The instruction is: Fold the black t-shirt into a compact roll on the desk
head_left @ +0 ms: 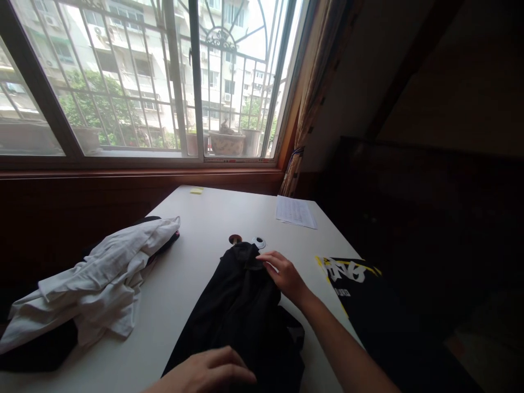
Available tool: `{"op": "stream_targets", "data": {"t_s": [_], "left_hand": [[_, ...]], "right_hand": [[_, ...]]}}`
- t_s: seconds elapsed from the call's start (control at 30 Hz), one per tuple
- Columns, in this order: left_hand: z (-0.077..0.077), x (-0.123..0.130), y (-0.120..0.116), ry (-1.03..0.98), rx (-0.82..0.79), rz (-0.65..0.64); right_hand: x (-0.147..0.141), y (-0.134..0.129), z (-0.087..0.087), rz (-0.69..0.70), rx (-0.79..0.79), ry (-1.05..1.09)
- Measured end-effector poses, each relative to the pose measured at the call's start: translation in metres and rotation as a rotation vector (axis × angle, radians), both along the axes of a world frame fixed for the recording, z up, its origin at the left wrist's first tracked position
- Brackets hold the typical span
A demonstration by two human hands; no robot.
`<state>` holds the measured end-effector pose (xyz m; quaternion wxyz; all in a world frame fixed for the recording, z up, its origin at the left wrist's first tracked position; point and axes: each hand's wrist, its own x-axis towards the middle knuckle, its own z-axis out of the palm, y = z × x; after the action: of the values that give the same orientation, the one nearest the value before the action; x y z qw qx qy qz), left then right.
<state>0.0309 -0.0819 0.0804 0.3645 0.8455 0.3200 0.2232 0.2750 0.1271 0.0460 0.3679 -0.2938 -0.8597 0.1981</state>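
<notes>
A black garment lies rumpled and lengthwise on the white table, its narrower, bunched end pointing away from me. My right hand is at the right side of that far end, thumb and fingers closed on a bit of the cloth. Lower down, my left hand rests over the near part of the garment with its fingers stretched out and partly cut off by the frame edge. What kind of garment it is I cannot make out.
A white garment lies heaped over dark cloth at left. On the right edge lies a black-and-yellow printed cloth. Papers, a yellow note pad, a round table hole and a white ring-shaped piece are farther back, below a barred window.
</notes>
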Motion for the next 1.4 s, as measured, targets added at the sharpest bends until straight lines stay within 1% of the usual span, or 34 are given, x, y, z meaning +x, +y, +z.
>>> {"op": "stream_targets", "data": {"t_s": [0.07,0.1,0.13,0.17,0.23,0.27,0.33,0.4,0.47,0.57,0.63,0.7,0.77,0.83,0.9,0.97,1.1,1.2,1.27,1.33,1.4], "left_hand": [[-0.027,-0.006,-0.006,0.028,0.153,0.226],[-0.04,-0.009,-0.009,0.057,0.203,0.31],[-0.051,-0.012,-0.012,0.093,0.234,0.358],[-0.061,-0.015,-0.016,0.136,0.24,0.379],[-0.076,-0.018,-0.022,0.216,0.21,0.377],[-0.081,-0.018,-0.025,0.246,0.187,0.37],[-0.085,-0.018,-0.028,0.273,0.152,0.365],[-0.083,-0.016,-0.026,0.276,0.136,0.372],[-0.076,-0.017,-0.019,0.296,0.126,0.407],[-0.06,-0.026,0.006,0.39,0.172,0.479],[-0.047,-0.039,0.026,0.491,0.276,0.516],[-0.034,-0.053,0.045,0.58,0.416,0.567],[-0.023,-0.067,0.057,0.602,0.535,0.608],[-0.015,-0.078,0.062,0.565,0.625,0.639],[-0.011,-0.089,0.062,0.503,0.68,0.679],[-0.01,-0.1,0.058,0.447,0.701,0.737],[-0.01,-0.121,0.047,0.397,0.66,0.844],[-0.01,-0.125,0.04,0.414,0.612,0.875],[-0.011,-0.117,0.037,0.414,0.593,0.809],[-0.015,-0.104,0.038,0.399,0.566,0.684],[-0.019,-0.088,0.042,0.382,0.531,0.568]], "right_hand": [[-0.02,0.014,-0.003,0.102,0.04,-0.118],[-0.027,0.02,-0.006,0.143,0.053,-0.197],[-0.033,0.026,-0.011,0.177,0.06,-0.271],[-0.037,0.031,-0.016,0.201,0.061,-0.329],[-0.038,0.037,-0.026,0.212,0.053,-0.376],[-0.035,0.039,-0.031,0.2,0.048,-0.373],[-0.022,0.039,-0.036,0.148,0.038,-0.356],[-0.001,0.036,-0.036,0.089,0.021,-0.352],[0.026,0.032,-0.033,0.031,0.001,-0.361],[0.067,0.021,-0.028,-0.075,-0.023,-0.386],[0.093,0.011,-0.026,-0.161,-0.029,-0.405],[0.113,-0.002,-0.026,-0.236,-0.013,-0.41],[0.129,-0.019,-0.023,-0.283,0.024,-0.377],[0.14,-0.036,-0.017,-0.306,0.067,-0.298],[0.147,-0.054,-0.007,-0.33,0.1,-0.197],[0.151,-0.071,0.007,-0.374,0.114,-0.1],[0.154,-0.092,0.03,-0.521,0.098,0.073],[0.149,-0.098,0.04,-0.594,0.077,0.154],[0.143,-0.101,0.043,-0.586,0.042,0.153],[0.136,-0.103,0.045,-0.58,0.028,0.163],[0.129,-0.106,0.047,-0.61,0.031,0.202]]}}
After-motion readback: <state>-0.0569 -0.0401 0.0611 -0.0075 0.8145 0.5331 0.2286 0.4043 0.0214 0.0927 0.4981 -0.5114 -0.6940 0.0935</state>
